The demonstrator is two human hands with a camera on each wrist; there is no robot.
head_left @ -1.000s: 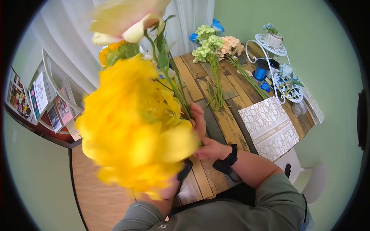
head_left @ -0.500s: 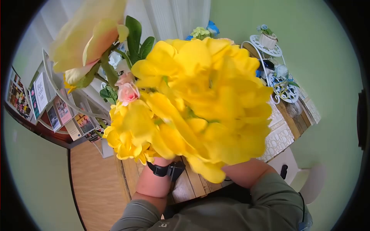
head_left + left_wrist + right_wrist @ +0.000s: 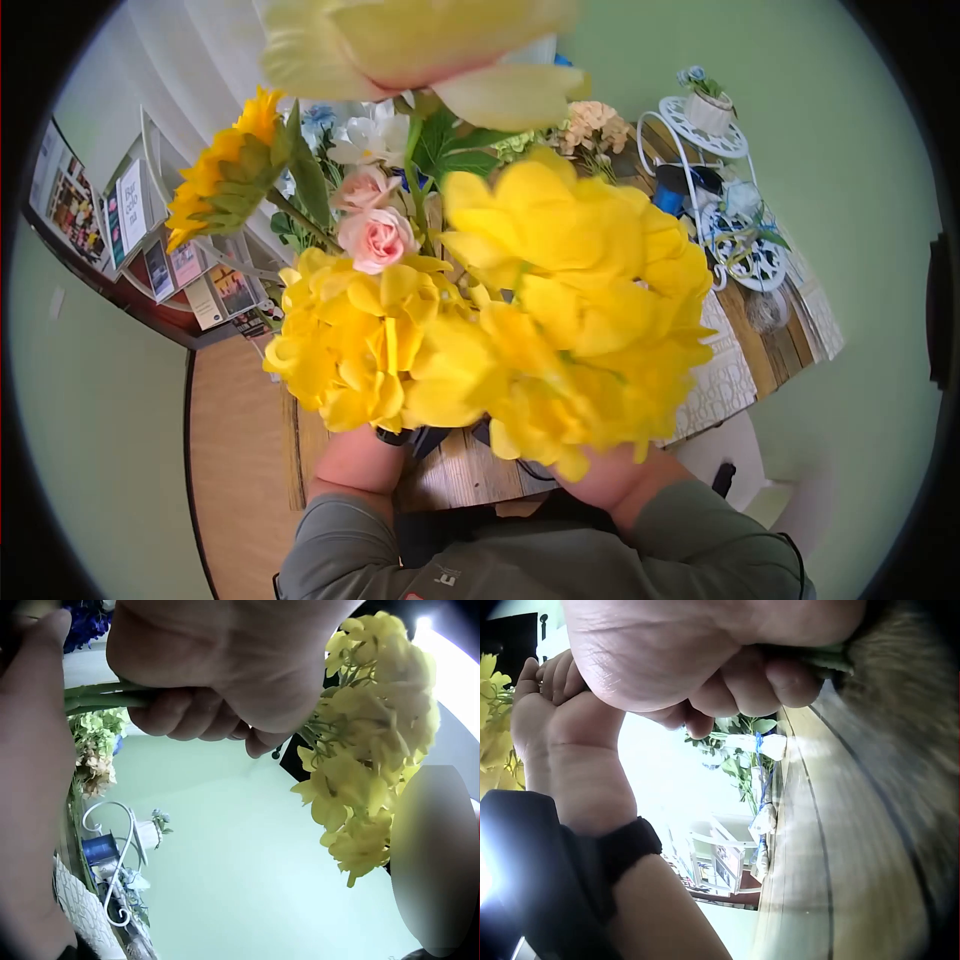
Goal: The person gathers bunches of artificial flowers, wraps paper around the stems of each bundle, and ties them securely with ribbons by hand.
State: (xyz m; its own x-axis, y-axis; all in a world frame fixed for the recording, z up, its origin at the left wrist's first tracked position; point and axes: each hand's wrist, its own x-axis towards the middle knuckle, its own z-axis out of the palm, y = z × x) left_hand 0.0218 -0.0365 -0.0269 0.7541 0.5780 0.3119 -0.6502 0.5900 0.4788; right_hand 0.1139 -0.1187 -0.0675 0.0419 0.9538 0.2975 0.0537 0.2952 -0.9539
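Observation:
Large yellow hydrangea heads (image 3: 590, 300) fill the middle of the head view and hide both hands there. A sunflower (image 3: 225, 185) on a thick stem leans left beside them, and a big pale cream rose (image 3: 430, 50) rises above. Small pink roses (image 3: 380, 240) show just behind the yellow petals. In the left wrist view, my left hand (image 3: 217, 660) grips green stems (image 3: 105, 699) close below the yellow heads. My right hand (image 3: 712, 652) curls around the stem ends lower down, near the wooden table, in the right wrist view.
On the wooden table (image 3: 765, 340) stand a white scrollwork stand (image 3: 715, 140) with a small potted flower and a blue ribbon spool (image 3: 670, 190). Peach hydrangeas (image 3: 597, 125) lie at the back. A magazine rack (image 3: 150, 220) is at left; a white chair (image 3: 735, 455) at right.
The yellow heads have swung rightward, in front of both hands, which the head view no longer shows. The pale rose moved left, then back right and up; the sunflower now shows fully.

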